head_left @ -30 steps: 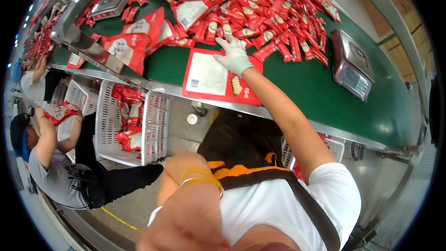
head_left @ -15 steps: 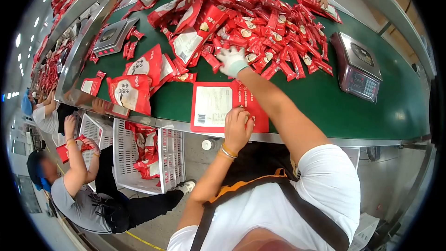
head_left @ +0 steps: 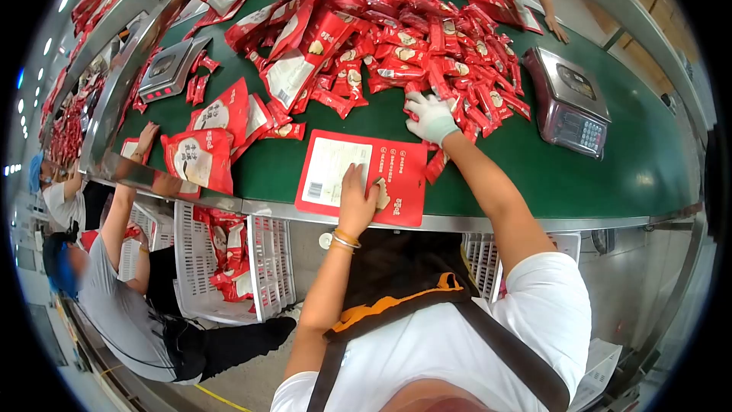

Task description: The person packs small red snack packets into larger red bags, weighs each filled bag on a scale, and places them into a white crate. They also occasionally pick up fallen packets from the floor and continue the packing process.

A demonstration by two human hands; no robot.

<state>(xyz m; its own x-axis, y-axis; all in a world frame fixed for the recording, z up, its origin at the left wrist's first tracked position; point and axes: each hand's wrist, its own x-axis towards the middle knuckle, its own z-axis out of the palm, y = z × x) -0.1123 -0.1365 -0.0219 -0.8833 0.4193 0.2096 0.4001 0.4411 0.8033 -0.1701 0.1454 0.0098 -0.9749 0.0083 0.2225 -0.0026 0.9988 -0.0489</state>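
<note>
Seeing white crate (head_left: pixel 273 263) below the surface edge, front left, holding red bags. Having flat red pouch (head_left: pixel 390 160) lying at the near edge of green surface (head_left: pixel 633 175), straight ahead, showing white barcode panel on its left half. Resting bare left hand (head_left: pixel 356 200) palm down on pouch, thumb spread away from fingers. Reaching gloved right hand (head_left: pixel 431 117) past pouch's far right corner, curling fingers over small red packets at near side of heap (head_left: pixel 415 53); not seeing enough to tell whether pinching one. Seeing plump red bags (head_left: pixel 200 159) left of pouch, with grey-shirted person (head_left: pixel 130 313) further left, reaching one arm to the surface. Seeing right scale (head_left: pixel 572 99) beside the heap, left scale (head_left: pixel 169 69) across on the other side. At far side, seeing co-worker's hand (head_left: pixel 560 33) resting on surface near a red bag (head_left: pixel 503 9)
</note>
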